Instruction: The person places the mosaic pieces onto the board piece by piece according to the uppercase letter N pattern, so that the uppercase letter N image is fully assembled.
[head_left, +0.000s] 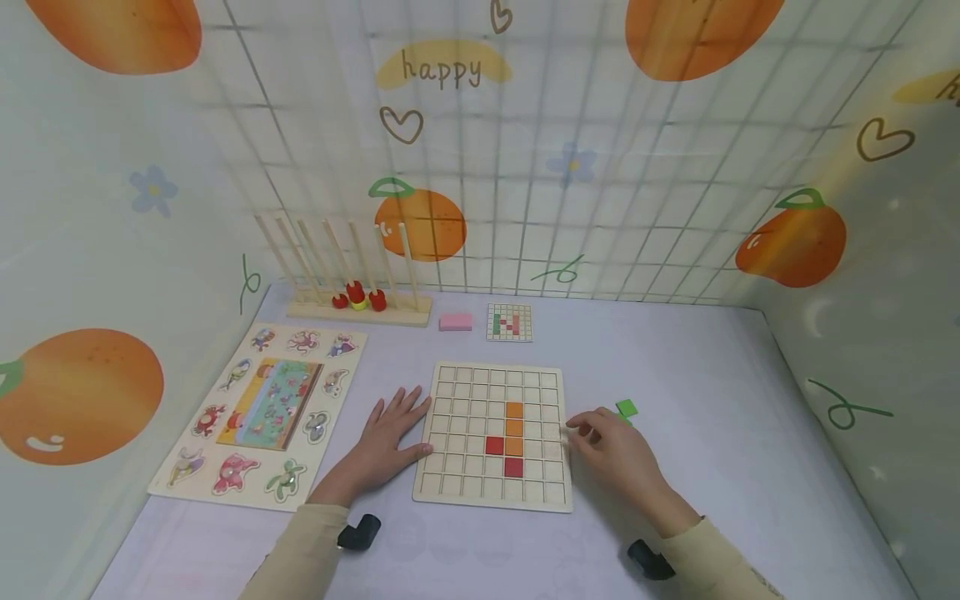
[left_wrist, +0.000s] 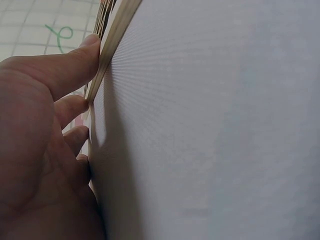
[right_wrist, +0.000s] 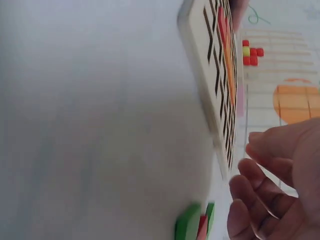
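A wooden grid board (head_left: 465, 479) lies flat at the middle of the table. Three orange tiles (head_left: 513, 428) stand in one column of it, with a red tile (head_left: 495, 446) beside the lowest and another red tile (head_left: 513, 467) below. My left hand (head_left: 386, 442) rests at the board's left edge, its spread fingers and thumb touching the rim. By the right edge hovers my right hand (head_left: 618, 454), fingers loosely bent, thumb and index close together; no tile shows between them. Behind it lie green tiles (head_left: 626, 408); a red tile (right_wrist: 202, 228) shows between green ones in the right wrist view.
Behind the board lie a small pattern card (head_left: 510, 322) and a pink block (head_left: 456, 322). A wooden peg stand (head_left: 416, 317) with red and yellow beads is at the back left. An animal puzzle board (head_left: 168, 475) lies left of my left hand.
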